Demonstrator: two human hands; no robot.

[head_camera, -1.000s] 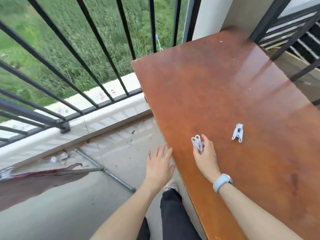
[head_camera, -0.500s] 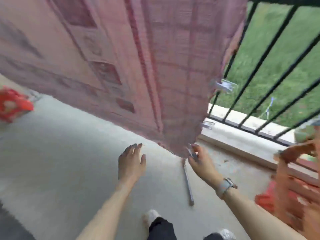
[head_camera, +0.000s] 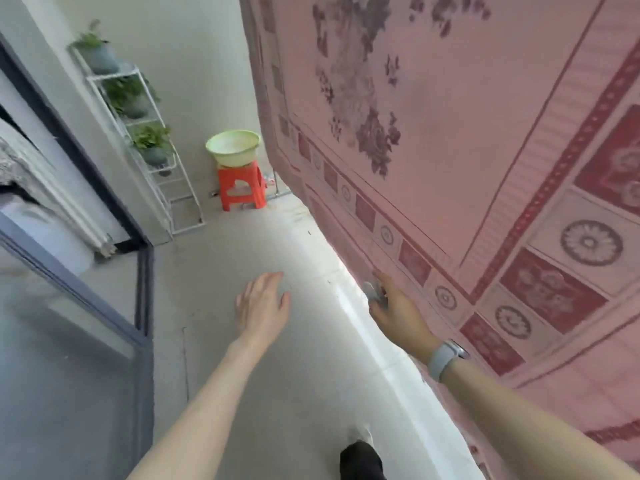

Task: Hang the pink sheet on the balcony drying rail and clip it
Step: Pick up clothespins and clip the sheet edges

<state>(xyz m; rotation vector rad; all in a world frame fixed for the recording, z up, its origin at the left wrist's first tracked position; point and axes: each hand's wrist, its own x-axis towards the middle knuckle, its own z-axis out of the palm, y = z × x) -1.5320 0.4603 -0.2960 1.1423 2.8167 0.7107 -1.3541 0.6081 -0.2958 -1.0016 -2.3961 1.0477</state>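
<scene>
Since the earlier frame: You had turned away from the railing bars and the sheet's lower corner; the view then ran along the balcony floor (head_camera: 263, 244) toward its far wall, and your right hand had stayed low beside the cloth with the peg.
Head view, pink sheet: The pink sheet (head_camera: 485, 150) hung down the right side of the view, its lower edge falling close to the floor; the rail that carried it lay out of sight above, so you could not tell how evenly it sat.
Head view, right hand: Your right hand (head_camera: 394, 306) was curled, its fingers pinching a pale clothes peg (head_camera: 374, 292) just beside the sheet's patterned border.
Head view, left hand: Your left hand (head_camera: 263, 303) was spread and relaxed over the floor, holding nothing.
Head view, surroundings: A green basin (head_camera: 232, 147) sat on a red stool (head_camera: 241, 185) by the far wall, next to a white plant rack (head_camera: 149, 133).
Risk, peg: The grip looked slight, so the peg could have slipped out as you raised it.
Risk, sheet: With no hand steadying the cloth, a pull while clipping could have dragged it off the rail or let the hem trail on the floor.
Risk, footing: Your shoe (head_camera: 360, 455) stood near the hem, so you might have stepped on it.
</scene>
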